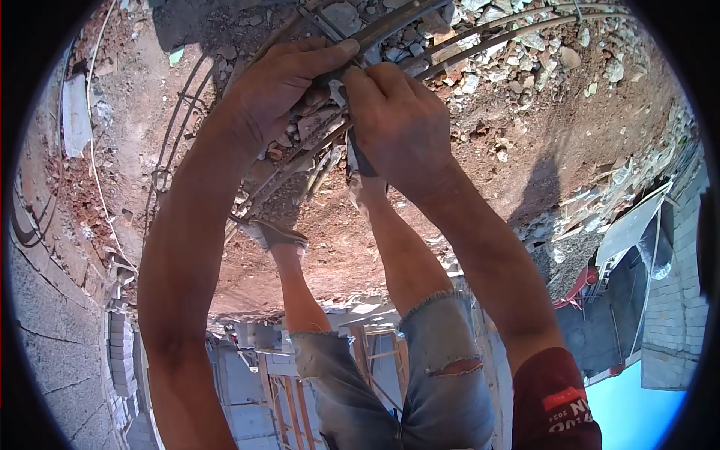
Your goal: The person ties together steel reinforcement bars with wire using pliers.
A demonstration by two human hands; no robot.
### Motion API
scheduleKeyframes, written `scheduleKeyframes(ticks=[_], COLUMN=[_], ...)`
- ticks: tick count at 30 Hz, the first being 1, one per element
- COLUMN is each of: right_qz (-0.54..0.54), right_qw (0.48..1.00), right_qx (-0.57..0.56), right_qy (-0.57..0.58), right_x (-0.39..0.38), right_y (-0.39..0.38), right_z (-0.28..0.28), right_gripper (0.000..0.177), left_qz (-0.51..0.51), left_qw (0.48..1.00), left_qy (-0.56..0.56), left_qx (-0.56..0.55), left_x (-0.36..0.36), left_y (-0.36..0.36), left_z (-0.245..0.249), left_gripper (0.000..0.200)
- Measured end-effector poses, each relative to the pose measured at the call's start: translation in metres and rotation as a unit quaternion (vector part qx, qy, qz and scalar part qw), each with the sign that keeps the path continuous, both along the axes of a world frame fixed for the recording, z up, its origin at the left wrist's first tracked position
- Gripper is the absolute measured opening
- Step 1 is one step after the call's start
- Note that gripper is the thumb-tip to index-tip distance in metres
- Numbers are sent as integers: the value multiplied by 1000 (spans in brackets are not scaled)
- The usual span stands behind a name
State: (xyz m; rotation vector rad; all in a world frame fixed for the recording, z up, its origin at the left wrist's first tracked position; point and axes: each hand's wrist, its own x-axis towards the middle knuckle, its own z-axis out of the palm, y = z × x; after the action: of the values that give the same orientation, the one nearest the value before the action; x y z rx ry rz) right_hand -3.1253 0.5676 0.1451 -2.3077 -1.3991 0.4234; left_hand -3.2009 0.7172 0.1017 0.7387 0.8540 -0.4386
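At the top centre, both hands are together over a frame of long steel bars (401, 22). My left hand (289, 82) is closed around one bar, its thumb pressed along the top and its fingers curled beneath. Right beside it, my right hand (401, 124) makes a fist, knuckles up, close to the bars. What sits inside that fist is hidden. A thinner square-bent rod (322, 26) crosses the bars just beyond my left thumb. More bars (510, 34) curve away to the upper right, and others slope down to the lower left between my feet.
Broken stone and rubble (525, 67) cover the reddish dirt (480, 161) around the bars. My shoe (277, 234) stands near the sloping bars. A pale cable (94, 142) runs down the left. Grey block walls (675, 322) and wooden framing (289, 405) appear along the lower edge.
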Motion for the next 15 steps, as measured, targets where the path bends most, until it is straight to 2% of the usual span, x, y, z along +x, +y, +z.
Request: scheduleKeyframes(ticks=[7,11,14,15], right_qz=[134,146,102,89], right_qw=[990,988,994,995], right_qx=[31,51,26,41], right_qy=[-29,-31,-15,-21], right_x=[27,32,33,34], right_y=[-6,-3,-3,-2], right_z=[-10,-17,-21,-25], right_gripper=[15,15,17,15], left_qz=[23,13,-6,-16], left_qw=[999,1000,999,994], left_qy=[-19,-16,-4,-24], left_qx=[22,19,43,101], left_x=[-6,-8,-8,-8], left_y=[-5,2,-1,-4], left_z=[-6,3,14,19], left_gripper=[34,35,32,30])
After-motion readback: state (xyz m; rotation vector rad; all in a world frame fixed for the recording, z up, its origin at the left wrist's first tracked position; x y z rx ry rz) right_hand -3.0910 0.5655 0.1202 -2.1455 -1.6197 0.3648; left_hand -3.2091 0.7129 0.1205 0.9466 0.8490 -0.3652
